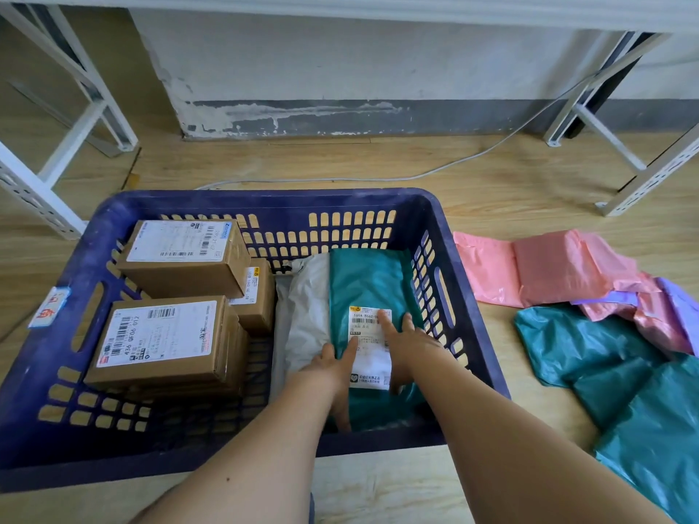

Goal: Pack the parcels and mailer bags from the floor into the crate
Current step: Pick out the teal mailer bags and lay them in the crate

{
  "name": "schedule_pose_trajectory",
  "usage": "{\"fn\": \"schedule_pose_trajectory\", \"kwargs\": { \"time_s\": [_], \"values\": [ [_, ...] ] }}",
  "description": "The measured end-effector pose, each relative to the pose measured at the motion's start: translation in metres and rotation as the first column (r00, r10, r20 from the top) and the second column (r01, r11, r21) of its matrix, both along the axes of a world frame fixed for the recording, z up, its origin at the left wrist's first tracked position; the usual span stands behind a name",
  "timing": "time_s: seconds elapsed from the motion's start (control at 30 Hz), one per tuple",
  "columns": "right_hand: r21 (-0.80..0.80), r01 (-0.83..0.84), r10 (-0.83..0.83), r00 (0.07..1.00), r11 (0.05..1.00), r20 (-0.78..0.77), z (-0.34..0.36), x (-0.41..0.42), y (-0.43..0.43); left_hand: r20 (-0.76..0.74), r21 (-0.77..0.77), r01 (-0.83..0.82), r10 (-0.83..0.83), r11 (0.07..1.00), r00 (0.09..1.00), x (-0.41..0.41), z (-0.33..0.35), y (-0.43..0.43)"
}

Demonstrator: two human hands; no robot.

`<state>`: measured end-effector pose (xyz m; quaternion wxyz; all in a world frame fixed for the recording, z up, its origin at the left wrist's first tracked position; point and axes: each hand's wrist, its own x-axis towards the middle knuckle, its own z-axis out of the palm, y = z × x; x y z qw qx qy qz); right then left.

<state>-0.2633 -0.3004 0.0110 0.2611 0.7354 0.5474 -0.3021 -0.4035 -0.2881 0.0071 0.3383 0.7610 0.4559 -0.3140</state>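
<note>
A dark blue slotted crate (469, 296) stands on the wooden floor. Its left half holds three cardboard parcels (166, 338) with white labels. In its right half a teal mailer bag (368, 281) with a white label lies on top of a grey mailer bag (308, 315). My left hand (336, 366) rests flat on the teal bag's near left edge, thumb down its side. Flat on the label and the bag's right side lies my right hand (406, 342), fingers spread. On the floor to the right are pink mailer bags (544, 270), a purple one (681, 308) and teal ones (605, 368).
White metal rack legs (94, 104) stand at the back left and another set of rack legs (620, 145) at the back right. A grey cable (378, 179) runs along the floor behind the crate. The wall is close behind.
</note>
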Motion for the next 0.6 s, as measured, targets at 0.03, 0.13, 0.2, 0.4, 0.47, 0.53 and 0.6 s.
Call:
{"fn": "schedule_pose_trajectory", "kwargs": {
  "time_s": [0.03, 0.13, 0.2, 0.4, 0.47, 0.53, 0.6],
  "values": [
    [0.003, 0.001, -0.001, 1.000, 1.000, -0.004, 0.000, 0.000, 0.000, -0.007, 0.005, 0.001, -0.001, 1.000, 1.000, 0.001, -0.001, 0.000],
    [0.002, 0.022, -0.022, 0.999, 1.000, -0.026, 0.000, 0.000, 0.001, -0.019, -0.004, -0.020, 0.020, 1.000, 1.000, 0.004, -0.001, 0.000],
    [0.006, 0.048, -0.047, 0.998, 0.999, -0.046, 0.002, 0.001, 0.002, -0.027, -0.039, -0.047, 0.046, 0.998, 0.999, 0.006, 0.001, 0.005],
    [0.146, 0.087, -0.072, 0.992, 0.985, -0.108, 0.014, 0.002, -0.002, -0.062, -0.007, -0.124, 0.124, 0.992, 0.990, 0.009, 0.016, 0.020],
    [0.251, 0.079, -0.044, 0.989, 0.965, -0.142, 0.024, 0.004, -0.004, -0.041, 0.091, -0.158, 0.163, 0.983, 0.986, 0.012, 0.023, 0.024],
    [0.339, 0.077, -0.018, 0.985, 0.938, -0.173, 0.038, 0.005, -0.006, 0.046, 0.202, -0.213, 0.208, 0.956, 0.977, 0.017, 0.031, 0.028],
    [0.418, 0.129, -0.040, 0.975, 0.899, -0.217, 0.056, 0.009, -0.011, 0.154, 0.295, -0.268, 0.231, 0.917, 0.961, 0.026, 0.045, 0.030]
  ]
}}
